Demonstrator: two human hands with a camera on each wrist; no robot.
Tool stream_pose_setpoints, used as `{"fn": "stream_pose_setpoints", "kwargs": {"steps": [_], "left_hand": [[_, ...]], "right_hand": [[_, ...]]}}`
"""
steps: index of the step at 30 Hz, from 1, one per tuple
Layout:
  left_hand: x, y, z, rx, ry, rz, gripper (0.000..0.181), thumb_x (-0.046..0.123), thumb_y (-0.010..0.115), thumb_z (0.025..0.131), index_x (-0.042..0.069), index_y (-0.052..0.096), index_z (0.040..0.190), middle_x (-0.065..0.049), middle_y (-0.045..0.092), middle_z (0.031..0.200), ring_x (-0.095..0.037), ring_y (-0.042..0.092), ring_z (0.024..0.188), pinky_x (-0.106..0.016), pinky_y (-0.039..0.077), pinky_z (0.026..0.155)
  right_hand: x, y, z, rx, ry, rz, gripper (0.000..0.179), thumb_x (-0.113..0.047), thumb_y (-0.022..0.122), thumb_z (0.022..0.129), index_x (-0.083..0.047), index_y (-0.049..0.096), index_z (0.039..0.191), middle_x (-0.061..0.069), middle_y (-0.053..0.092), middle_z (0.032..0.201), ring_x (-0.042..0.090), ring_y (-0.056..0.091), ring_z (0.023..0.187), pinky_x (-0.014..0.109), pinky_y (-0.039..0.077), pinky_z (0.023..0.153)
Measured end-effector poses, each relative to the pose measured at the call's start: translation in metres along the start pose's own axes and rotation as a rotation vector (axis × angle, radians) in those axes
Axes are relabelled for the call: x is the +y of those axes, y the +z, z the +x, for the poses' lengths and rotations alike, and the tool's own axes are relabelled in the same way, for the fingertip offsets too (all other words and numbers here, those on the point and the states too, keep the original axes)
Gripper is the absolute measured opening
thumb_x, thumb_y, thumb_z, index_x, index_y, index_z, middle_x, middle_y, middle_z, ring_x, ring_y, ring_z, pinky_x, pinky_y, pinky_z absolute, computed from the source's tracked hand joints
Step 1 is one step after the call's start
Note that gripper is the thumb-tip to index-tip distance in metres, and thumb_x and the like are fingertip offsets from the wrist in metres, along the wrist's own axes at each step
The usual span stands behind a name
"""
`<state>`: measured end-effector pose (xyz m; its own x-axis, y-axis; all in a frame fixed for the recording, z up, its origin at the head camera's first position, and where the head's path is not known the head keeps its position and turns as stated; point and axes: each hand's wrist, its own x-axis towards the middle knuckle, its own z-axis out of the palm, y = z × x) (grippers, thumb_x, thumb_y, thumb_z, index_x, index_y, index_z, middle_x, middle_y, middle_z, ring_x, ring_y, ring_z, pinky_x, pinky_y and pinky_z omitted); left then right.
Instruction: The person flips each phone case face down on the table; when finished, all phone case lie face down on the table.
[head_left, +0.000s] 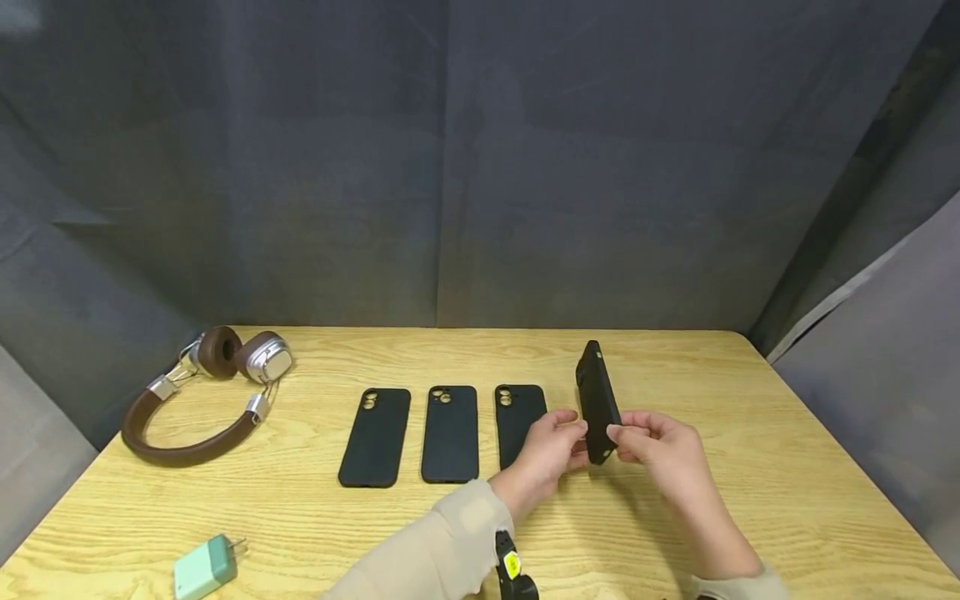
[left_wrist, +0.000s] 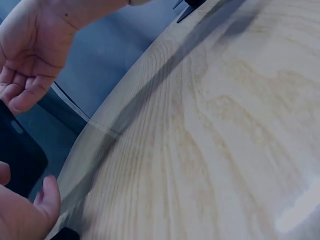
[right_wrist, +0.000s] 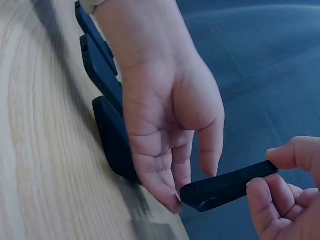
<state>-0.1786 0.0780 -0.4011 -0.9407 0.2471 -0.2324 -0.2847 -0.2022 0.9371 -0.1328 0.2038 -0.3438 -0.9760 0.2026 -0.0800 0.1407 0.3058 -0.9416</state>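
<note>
A black phone case stands raised on edge, slightly tilted, between both hands above the table. My left hand holds its lower left side, thumb and fingertips at the edge. On the opposite side, my right hand pinches the lower right edge with thumb and fingers. The right wrist view shows the case nearly edge-on, the right hand gripping one end and the left hand at the other. Three more black phone cases lie in a row to the left: a near one, a middle one and a far-left one.
Brown and silver headphones lie at the table's left. A mint-green charger plug sits near the front left. Dark grey cloth hangs behind the wooden table, with paler cloth at the sides.
</note>
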Motion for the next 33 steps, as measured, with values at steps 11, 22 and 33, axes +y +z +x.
{"fn": "stream_pose_setpoints", "kwargs": {"steps": [11, 22, 33], "left_hand": [[0.001, -0.003, -0.001, -0.044, -0.016, -0.108, 0.035, 0.004, 0.060, 0.087, -0.003, 0.048, 0.120, -0.015, 0.063, 0.098, -0.019, 0.064, 0.081, -0.035, 0.053, 0.072], [0.002, -0.007, -0.003, -0.027, 0.071, -0.033, 0.044, -0.006, 0.063, 0.081, -0.002, 0.048, 0.122, -0.012, 0.060, 0.093, -0.013, 0.060, 0.071, -0.030, 0.053, 0.071], [0.001, -0.008, -0.009, -0.015, 0.145, 0.202, 0.052, -0.004, 0.065, 0.080, -0.006, 0.047, 0.128, -0.011, 0.055, 0.101, -0.014, 0.060, 0.085, -0.027, 0.052, 0.069]], "right_hand": [[0.012, -0.013, 0.007, -0.010, 0.000, 0.116, 0.040, -0.012, 0.063, 0.086, 0.015, 0.052, 0.114, -0.003, 0.064, 0.076, 0.010, 0.062, 0.065, 0.023, 0.054, 0.064], [0.020, -0.025, 0.009, -0.039, 0.066, 0.056, 0.043, -0.007, 0.053, 0.092, 0.015, 0.043, 0.127, 0.001, 0.063, 0.084, 0.007, 0.064, 0.070, 0.020, 0.053, 0.067], [0.042, -0.028, 0.016, -0.107, 0.086, 0.094, 0.043, -0.002, 0.048, 0.092, 0.018, 0.038, 0.129, 0.005, 0.063, 0.086, 0.010, 0.066, 0.074, 0.022, 0.054, 0.070]]}}
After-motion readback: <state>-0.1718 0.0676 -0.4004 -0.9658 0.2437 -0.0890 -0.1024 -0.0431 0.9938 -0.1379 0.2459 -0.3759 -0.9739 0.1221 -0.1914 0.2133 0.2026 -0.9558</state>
